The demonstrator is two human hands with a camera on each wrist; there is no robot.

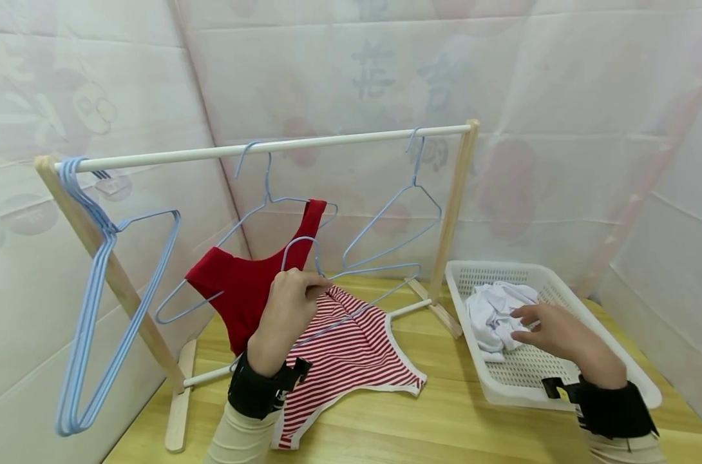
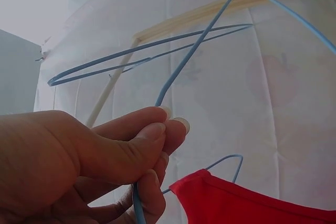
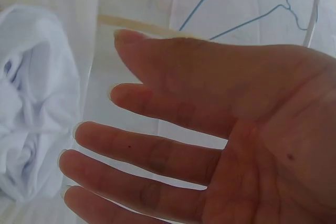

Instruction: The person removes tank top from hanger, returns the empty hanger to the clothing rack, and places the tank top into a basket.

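Left hand (image 1: pixel 287 309) pinching blue hanger (image 1: pixel 351 283) at the neck just under the hook, thumb and fingers (image 2: pixel 157 129) curled round the wire; striped top (image 1: pixel 351 361) draped on it, lower part lying on the table (image 1: pixel 444 412), in front of the rack (image 1: pixel 270 149). Right hand (image 1: pixel 550 332) flat and spread, fingers (image 3: pixel 147 153) straight, holding nothing, hovering over the white cloth (image 1: pixel 493 312) in the basket (image 1: pixel 559 277), fingertips at or just touching it; contact not clear. Red top (image 1: pixel 241 283) already on a hanger on the rail, just behind left hand. Spare hangers (image 1: pixel 96 290) bunched at the rail's left end, one more empty near the right post. Handling guess: hanger light, thin wire, springy, likely slick and prone to twist in a pinch; neck grip looks right for control. Striped top soft, light, stretchy, could slide off the wire shoulders if tilted. White cloth crumpled, limp, light; best taken by a bunched fold on top, basket mesh should not snag much.
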